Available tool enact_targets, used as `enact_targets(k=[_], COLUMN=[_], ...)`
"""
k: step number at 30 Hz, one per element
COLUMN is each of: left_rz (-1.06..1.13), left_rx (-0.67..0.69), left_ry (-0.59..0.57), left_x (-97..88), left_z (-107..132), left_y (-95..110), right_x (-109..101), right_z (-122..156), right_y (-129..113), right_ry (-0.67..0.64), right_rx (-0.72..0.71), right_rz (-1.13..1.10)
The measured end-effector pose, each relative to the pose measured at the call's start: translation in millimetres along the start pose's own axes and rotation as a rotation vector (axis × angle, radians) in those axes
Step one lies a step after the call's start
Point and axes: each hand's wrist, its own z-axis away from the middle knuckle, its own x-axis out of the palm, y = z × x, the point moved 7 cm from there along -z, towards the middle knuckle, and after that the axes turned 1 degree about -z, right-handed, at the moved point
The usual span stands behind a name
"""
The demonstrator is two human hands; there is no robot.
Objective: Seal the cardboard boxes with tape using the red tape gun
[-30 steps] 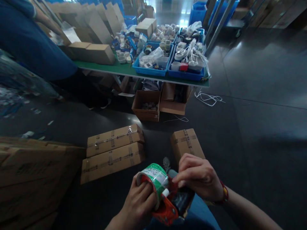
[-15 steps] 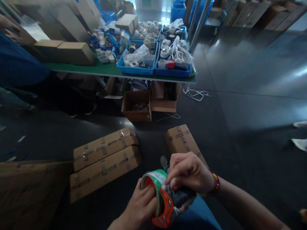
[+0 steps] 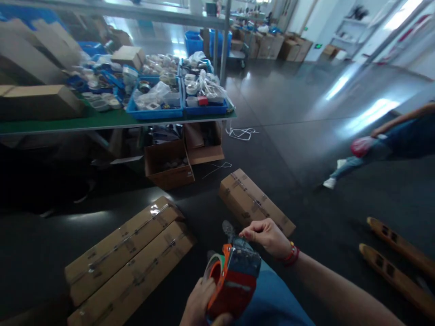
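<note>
My left hand (image 3: 200,305) grips an orange tape dispenser (image 3: 234,280) low in the middle of the view, with a green-and-white tape roll (image 3: 214,268) mounted on it. My right hand (image 3: 267,235) is just above the dispenser's front, fingers pinched together near the tape end; whether tape is between them is too small to tell. A red bracelet sits on that wrist. A taped cardboard box (image 3: 253,201) lies on the floor right behind my right hand. Two long taped boxes (image 3: 129,256) lie side by side to the left.
A green table (image 3: 102,121) at the back holds blue bins (image 3: 159,102) of small parts and cardboard boxes. Open cartons (image 3: 168,164) stand under it. Another person (image 3: 390,142) is on the floor at the right. Two wooden pieces (image 3: 397,251) lie at the lower right.
The view has swung right and up, revealing the person at right. My right hand has lifted off the roll and drawn back above the dispenser, which has turned its orange side toward me.
</note>
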Motion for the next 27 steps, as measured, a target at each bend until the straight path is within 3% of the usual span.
enact_targets(k=[4,6,9,11,15,17,23,27], left_rz=[0.0,-0.006,0.105,0.227,0.403,0.498,0.707,0.691], left_rx=[0.071,0.078,-0.009,-0.108,-0.317,-0.412,-0.678,-0.808], left_ry=[-0.218,-0.273,-0.327,-0.43,-0.708,-0.777,-0.796,-0.791], left_x=[61.3,90.1,135.4,177.3,283.8,336.6,474.0,542.2], left_z=[21,31,40,42,43,44,67,91], left_y=[8,11,6,-2,-18,-26,-63,-96], right_x=[-21,-29,-46,-65,-114,-138,-188,-207], right_z=[42,61,76,79,75,71,37,8], right_y=[102,145,197,230,310,357,494,559], right_ry=[0.248,0.319,0.379,0.423,0.507,0.531,0.565,0.568], right_rx=[0.239,0.327,0.419,0.464,0.517,0.533,0.557,0.561], right_rz=[-0.154,-0.184,-0.194,-0.202,-0.194,-0.181,-0.085,0.084])
